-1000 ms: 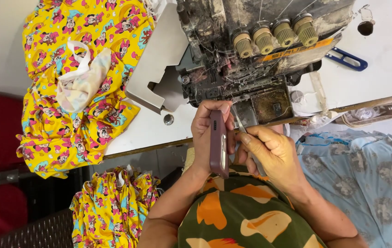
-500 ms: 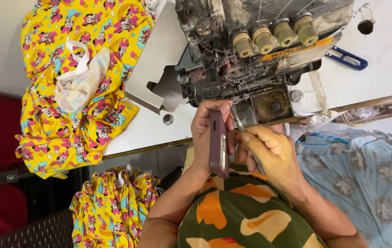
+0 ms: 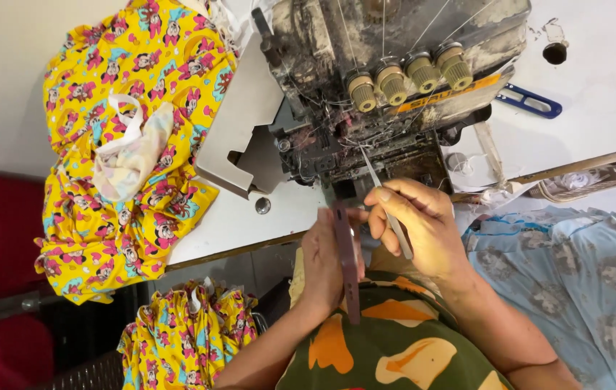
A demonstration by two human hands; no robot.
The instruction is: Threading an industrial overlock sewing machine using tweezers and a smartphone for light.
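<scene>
Steel tweezers (image 3: pixel 383 198) pinched in right hand (image 3: pixel 423 227), thumb + fingers closed round the shaft, tip aimed up into the lower front of the sewing machine (image 3: pixel 387 94), right at the threading area. Left hand (image 3: pixel 326 263) sits just left of the right one, fingers wrapped round a dark maroon phone (image 3: pixel 347 260) held edge-on, upright, top end near the machine's base. Both hands close together, nearly touching, at the near edge of the white table (image 3: pixel 250 224).

Machine is grey, grimy, w/ four beige tension knobs (image 3: pixel 407 74) in a row on its front; thin threads run down across it. Grey metal side plate (image 3: pixel 239 130) sticks out on the left. Blue-handled snips (image 3: pixel 531 102) lie on the table right of the machine. Yellow cartoon-print fabric (image 3: pixel 127 144) heaped far left, w/ a pale scrap (image 3: pixel 131 155) on top; more of the same print (image 3: pixel 178 339) hangs below the table edge. Light blue printed cloth (image 3: pixel 575 282) lies at right, near the right forearm.
</scene>
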